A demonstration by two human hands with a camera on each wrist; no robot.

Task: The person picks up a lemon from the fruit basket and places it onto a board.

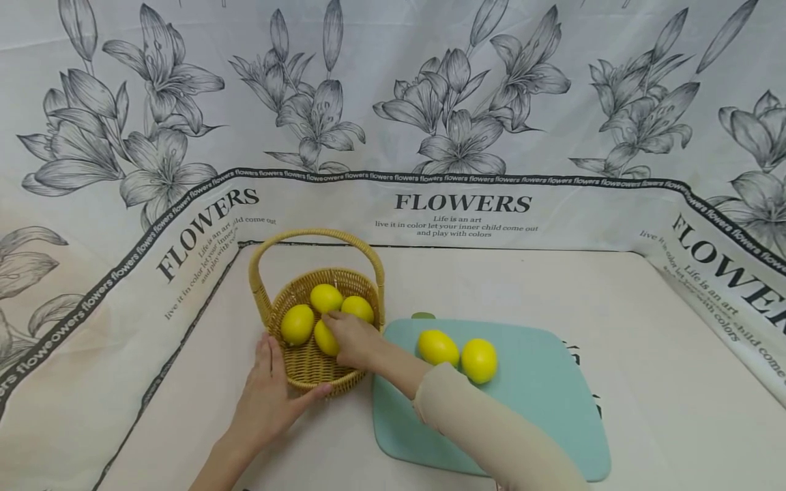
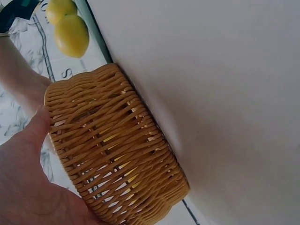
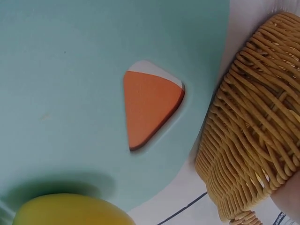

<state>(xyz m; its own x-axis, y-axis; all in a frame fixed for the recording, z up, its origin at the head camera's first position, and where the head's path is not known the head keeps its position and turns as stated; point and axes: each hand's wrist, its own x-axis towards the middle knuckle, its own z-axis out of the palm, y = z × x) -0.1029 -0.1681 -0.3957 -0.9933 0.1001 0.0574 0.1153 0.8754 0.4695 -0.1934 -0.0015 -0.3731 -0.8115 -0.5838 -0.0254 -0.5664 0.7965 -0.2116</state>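
A wicker basket [image 1: 307, 365] with a tall handle stands on the left of the table, with several lemons [image 1: 297, 324] inside. My right hand [image 1: 357, 341] reaches over its rim and grips the lemon [image 1: 326, 338] nearest the front; the fingertips are partly hidden. Against the basket's near left side rests my left hand [image 1: 270, 389], fingers straight along the wall and thumb stretched out to the front rim. The left wrist view shows that thumb touching the woven rim [image 2: 77, 79]. Two more lemons [image 1: 479, 360] lie on a light teal board [image 1: 522, 409], beneath and beside the right forearm.
The teal board lies just right of the basket, and an orange-and-white wedge shape [image 3: 152, 105] shows on it in the right wrist view. A green tab [image 1: 424, 316] sticks out at its back edge. Flower-printed cloth [image 1: 460, 150] rises behind and beside the table.
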